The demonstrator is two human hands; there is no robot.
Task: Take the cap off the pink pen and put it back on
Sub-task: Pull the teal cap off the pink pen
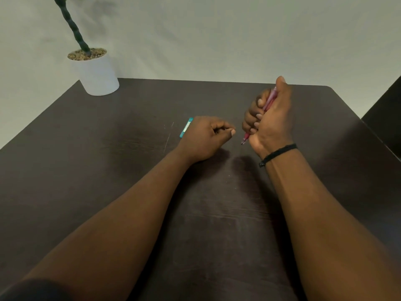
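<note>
Above the dark brown wooden worktop (108,170), right of centre, the right hand (269,118) holds the slim translucent pink plastic pen (268,101) in a full fist, grip clamped round the barrel, thumb up along the top end, dark writing tip poking out below the heel of the hand and pointing down-left. Tip looks bare, so judged: cap is off, step in hand is the turn from uncapping to recapping. The left hand (206,137) sits just beside the tip, not touching it, knuckles up, thumb and forefinger pinched together; likely pinching the cap, but the cap itself is hidden, cannot tell. Next move calls for lining the cap mouth up with the tip, along the pen's axis, then pushing until it seats; small target, angle matters. Both forearms reach forward, low over the worktop, right wrist cocked upward with a thin black cord bracelet (277,153) on it. A teal flat strip-like item (186,127) lies behind the left hand; white cylindrical plant pot (97,74) at the far left corner.
</note>
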